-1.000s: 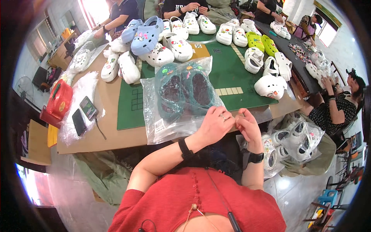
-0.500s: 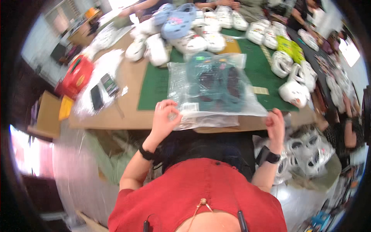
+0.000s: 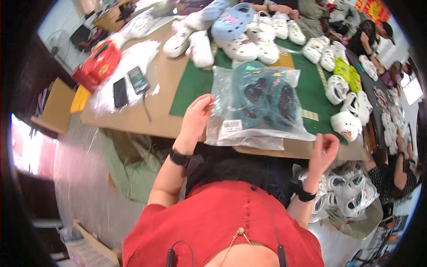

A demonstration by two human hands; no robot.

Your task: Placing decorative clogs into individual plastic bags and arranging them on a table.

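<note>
A clear plastic bag [image 3: 222, 111] with a pair of dark teal clogs [image 3: 267, 95] inside lies in front of me on the green mat [image 3: 187, 86]. A white label [image 3: 231, 125] shows at its lower left. My left hand [image 3: 197, 116] is at the bag's left edge, fingers stretched toward it and partly bent, gripping nothing that I can see. By the lower right corner, my right hand [image 3: 324, 152] has thumb and fingers apart; whether the thumb touches the plastic is unclear. The bag's near edge hangs past the table edge.
White clogs [image 3: 200, 50], a blue clog [image 3: 232, 21] and lime-green clogs [image 3: 347, 73] line the far and right sides. Two dark phones [image 3: 120, 92] and a red container [image 3: 103, 60] stand left. Bagged clogs [image 3: 356, 193] lie below right. Other people work across and to the right.
My left hand has risen along the bag's left edge, its fingers unbending from a pinch. My right hand has opened beside the corner. The view has shifted, moving the table scene rightward.
</note>
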